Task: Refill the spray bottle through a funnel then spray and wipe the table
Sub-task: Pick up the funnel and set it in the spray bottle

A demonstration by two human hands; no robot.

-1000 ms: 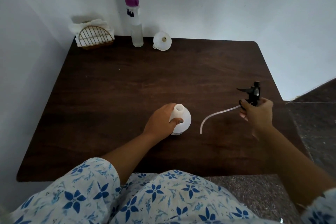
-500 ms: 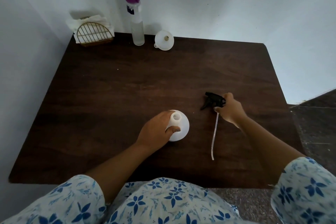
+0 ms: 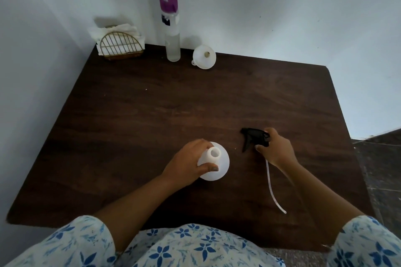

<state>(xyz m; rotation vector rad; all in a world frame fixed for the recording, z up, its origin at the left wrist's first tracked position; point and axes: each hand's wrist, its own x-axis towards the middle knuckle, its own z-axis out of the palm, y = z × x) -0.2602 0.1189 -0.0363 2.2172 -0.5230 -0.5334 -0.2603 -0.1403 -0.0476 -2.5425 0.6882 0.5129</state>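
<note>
A white spray bottle (image 3: 218,162) stands upright near the front middle of the dark wooden table (image 3: 152,115), its neck uncapped. My left hand (image 3: 186,162) grips it from the left. To its right the black spray head (image 3: 253,140) lies on the table, its clear tube (image 3: 272,191) trailing toward me. My right hand (image 3: 275,149) holds the spray head at its collar. A white funnel (image 3: 204,57) lies at the back of the table. Beside it stands a tall clear refill bottle (image 3: 172,34) with a purple cap.
A gold wire holder with white napkins (image 3: 120,44) sits in the back left corner, against the wall. Walls close the table on the left and back. The table's right edge borders a dark stone floor (image 3: 382,169).
My right hand brought the spray head from the right side, where it was held up, down onto the table beside the bottle. The tube now lies on the table. My left hand kept its grip.
</note>
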